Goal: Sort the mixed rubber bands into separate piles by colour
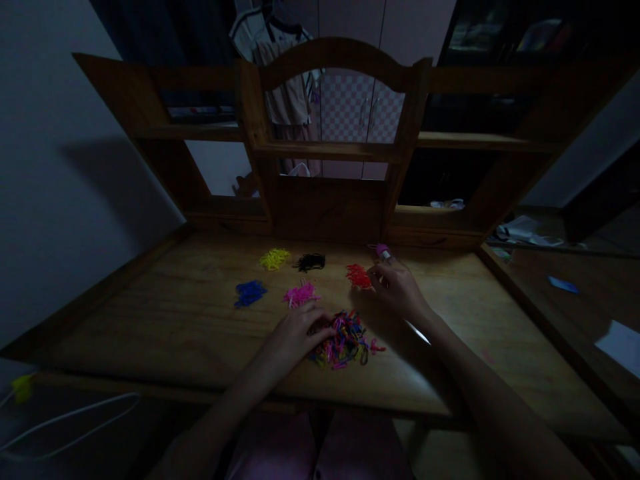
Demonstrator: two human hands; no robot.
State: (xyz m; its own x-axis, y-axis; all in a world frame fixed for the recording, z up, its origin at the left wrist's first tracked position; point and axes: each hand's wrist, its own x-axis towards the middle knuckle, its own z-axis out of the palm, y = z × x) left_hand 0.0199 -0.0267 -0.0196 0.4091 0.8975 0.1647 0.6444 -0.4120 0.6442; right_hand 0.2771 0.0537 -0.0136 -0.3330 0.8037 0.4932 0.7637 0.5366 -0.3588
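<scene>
A heap of mixed-colour small loop-shaped pieces (345,341), perhaps little elastic bands, lies near the front of the wooden desk (190,313). My left hand (300,328) rests at its left side, thumb and forefinger apart and touching the pieces. My right hand (397,285) is at the right edge of a small red pile (357,275), its fingertips pinched together; whatever they hold is too small to make out. Single-colour piles lie around: pink (301,293), blue (249,293), yellow (273,259) and black (311,262).
Just behind my right hand is a purple and white object (383,251) with a loop. A wooden shelf unit (330,152) closes off the desk's back. To the right, a lower surface holds a blue card (563,285) and white paper (620,345).
</scene>
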